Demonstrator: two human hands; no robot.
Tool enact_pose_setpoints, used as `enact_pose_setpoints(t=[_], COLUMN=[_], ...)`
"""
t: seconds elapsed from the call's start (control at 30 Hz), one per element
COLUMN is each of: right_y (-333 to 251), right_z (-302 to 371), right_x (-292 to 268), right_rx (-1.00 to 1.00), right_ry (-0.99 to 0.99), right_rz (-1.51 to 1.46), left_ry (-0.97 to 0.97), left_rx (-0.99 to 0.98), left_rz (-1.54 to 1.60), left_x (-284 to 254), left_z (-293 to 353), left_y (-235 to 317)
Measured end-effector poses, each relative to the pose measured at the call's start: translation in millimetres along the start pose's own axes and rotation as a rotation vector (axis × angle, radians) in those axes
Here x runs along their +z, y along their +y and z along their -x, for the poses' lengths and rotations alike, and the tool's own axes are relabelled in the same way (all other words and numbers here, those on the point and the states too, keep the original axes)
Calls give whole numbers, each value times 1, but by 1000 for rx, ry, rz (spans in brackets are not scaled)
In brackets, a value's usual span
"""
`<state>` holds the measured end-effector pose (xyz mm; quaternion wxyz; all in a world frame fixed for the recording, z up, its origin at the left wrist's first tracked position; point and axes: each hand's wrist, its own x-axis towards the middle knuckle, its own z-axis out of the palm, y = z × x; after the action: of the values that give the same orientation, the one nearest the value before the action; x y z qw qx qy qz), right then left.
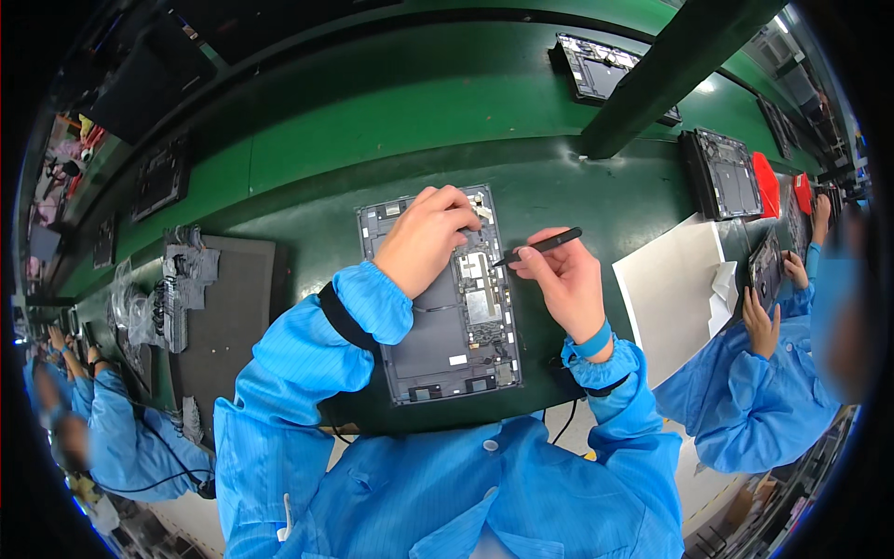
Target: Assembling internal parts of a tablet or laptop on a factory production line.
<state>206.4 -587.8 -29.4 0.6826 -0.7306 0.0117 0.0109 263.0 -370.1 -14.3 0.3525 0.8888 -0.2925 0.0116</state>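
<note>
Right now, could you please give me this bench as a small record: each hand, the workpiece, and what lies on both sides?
left hand: over the upper part of the opened device chassis; grip unclear
right hand: holds a black pen-shaped tool, tip toward the circuit board
workpiece: chassis flat on the green workbench, interior exposed
left side: dark grey flat panel
right side: white sheet

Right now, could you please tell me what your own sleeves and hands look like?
The left sleeve and right sleeve are bright blue, faintly striped, with gathered cuffs. A black band circles the left one; a narrower dark strap shows near the right cuff. A blue wristband is on the right wrist. The left fingers and right fingers are ungloved.
</note>
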Motion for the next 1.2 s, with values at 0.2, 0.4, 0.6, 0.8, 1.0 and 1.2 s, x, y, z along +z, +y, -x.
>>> enact_pose_setpoints(t=[0.2, 0.4, 0.6, 0.8, 1.0, 1.2], right_y=[4, 6, 5, 6, 5, 8], right_z=[-6, -8, -9, -8, -7, -8], right_x=[-1, -3, 0, 5, 6, 5], right_rx=[107, 169, 246, 234, 213, 167], right_ry=[-18, -36, 8, 24, 34, 21], right_rz=[-78, -193, -254, -296, -324, -325], left_ry=[17, 79, 19, 14, 31, 34], left_rx=[2, 25, -15, -64, -51, -63], left_rz=[-8, -25, -28, -90, -133, -129], left_x=[2, 4, 16, 18, 20, 23], left_z=[1, 4, 24, 18, 17, 17], left_y=[0, 7, 22, 24, 26, 26])
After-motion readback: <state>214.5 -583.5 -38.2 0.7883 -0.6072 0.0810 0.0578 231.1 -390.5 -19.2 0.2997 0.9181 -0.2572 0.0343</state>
